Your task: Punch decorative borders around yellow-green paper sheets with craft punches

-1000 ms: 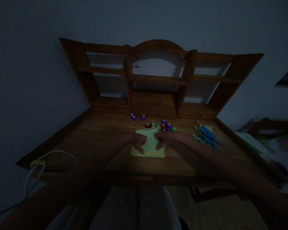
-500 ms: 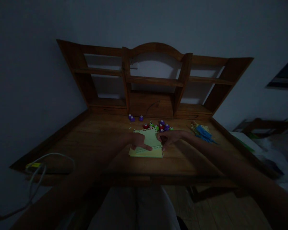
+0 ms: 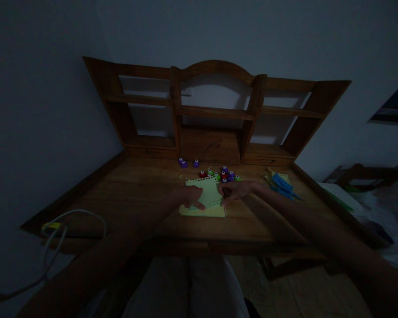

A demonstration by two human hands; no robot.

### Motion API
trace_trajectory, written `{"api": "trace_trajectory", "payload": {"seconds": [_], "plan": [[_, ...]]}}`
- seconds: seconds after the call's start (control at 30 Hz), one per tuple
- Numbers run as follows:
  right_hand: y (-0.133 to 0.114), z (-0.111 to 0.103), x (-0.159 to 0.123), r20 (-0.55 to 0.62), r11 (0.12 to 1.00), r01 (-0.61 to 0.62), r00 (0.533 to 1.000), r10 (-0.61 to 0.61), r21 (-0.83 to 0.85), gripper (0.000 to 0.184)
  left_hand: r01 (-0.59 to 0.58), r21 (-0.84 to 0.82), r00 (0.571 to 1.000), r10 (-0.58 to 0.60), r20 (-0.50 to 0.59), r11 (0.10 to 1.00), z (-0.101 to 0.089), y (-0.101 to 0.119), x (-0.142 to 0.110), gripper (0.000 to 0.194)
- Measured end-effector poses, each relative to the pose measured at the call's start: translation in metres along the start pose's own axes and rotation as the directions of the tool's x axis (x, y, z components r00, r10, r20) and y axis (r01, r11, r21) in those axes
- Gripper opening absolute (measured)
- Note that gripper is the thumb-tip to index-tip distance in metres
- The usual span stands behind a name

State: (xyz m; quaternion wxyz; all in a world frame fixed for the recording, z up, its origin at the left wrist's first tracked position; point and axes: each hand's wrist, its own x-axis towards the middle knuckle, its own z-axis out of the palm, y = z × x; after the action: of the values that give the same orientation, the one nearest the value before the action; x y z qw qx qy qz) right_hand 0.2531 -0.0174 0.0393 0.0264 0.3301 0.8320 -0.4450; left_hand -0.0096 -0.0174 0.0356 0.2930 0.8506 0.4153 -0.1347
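Observation:
A pale green sheet of paper [image 3: 208, 193] with a row of punched holes along its far edge lies on yellowish paper [image 3: 202, 213] on the desk. Across its near part runs a narrow strip with punched shapes [image 3: 216, 204]. My left hand [image 3: 192, 195] rests on the paper's left side, a finger stretched over the strip and the other fingers curled. At the right edge, my right hand [image 3: 231, 191] pinches the paper with thumb and forefinger; the exact grip is dim. Just beyond the paper stand several small red, green and purple knobbed pieces [image 3: 223, 175], resembling craft punches.
Purple knobbed pieces [image 3: 183, 164] stand farther left, with tiny paper bits nearby. A blue bundle [image 3: 282, 185] lies on perforated yellow paper at the right. A wooden shelf unit [image 3: 215, 112] backs the desk [image 3: 142, 185]. A white cable [image 3: 82, 211] loops at the left edge.
My left hand has shifted slightly, its stretched finger now lower and farther left on the strip. My right hand keeps its pinch at the right edge. The view has shifted slightly.

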Motion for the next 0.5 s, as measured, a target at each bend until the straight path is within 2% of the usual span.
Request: {"api": "trace_trajectory", "payload": {"seconds": [0.1,0.17,0.23,0.3,0.4,0.5], "plan": [[0.0,0.001,-0.002,-0.008,1.0,-0.005,1.0,0.005,0.002,0.051,-0.055,-0.011,0.988,0.056,0.145,0.998,-0.006,-0.01,0.002,0.049],[-0.004,0.001,-0.001,-0.017,0.999,-0.031,0.999,0.031,-0.019,0.054,-0.112,-0.014,0.978,0.113,0.178,0.994,-0.007,-0.016,0.001,0.046],[-0.013,0.001,0.002,-0.023,0.993,-0.096,0.995,0.094,-0.063,0.057,-0.173,-0.024,0.974,0.175,0.142,0.985,-0.007,-0.019,-0.001,0.046],[-0.026,0.001,0.009,-0.026,0.969,-0.208,0.978,0.207,-0.136,0.062,-0.182,-0.038,0.976,0.185,0.111,0.983,-0.006,-0.019,-0.005,0.048],[-0.045,0.002,0.024,-0.048,0.888,-0.38,0.923,0.381,-0.261,0.072,-0.092,-0.053,0.994,0.095,0.058,0.994,-0.004,-0.01,-0.011,0.05],[-0.055,0.005,0.035,-0.094,0.84,-0.437,0.898,0.431,-0.322,0.08,-0.056,-0.06,0.998,0.054,-0.032,0.997,-0.002,0.001,-0.014,0.053]]}}
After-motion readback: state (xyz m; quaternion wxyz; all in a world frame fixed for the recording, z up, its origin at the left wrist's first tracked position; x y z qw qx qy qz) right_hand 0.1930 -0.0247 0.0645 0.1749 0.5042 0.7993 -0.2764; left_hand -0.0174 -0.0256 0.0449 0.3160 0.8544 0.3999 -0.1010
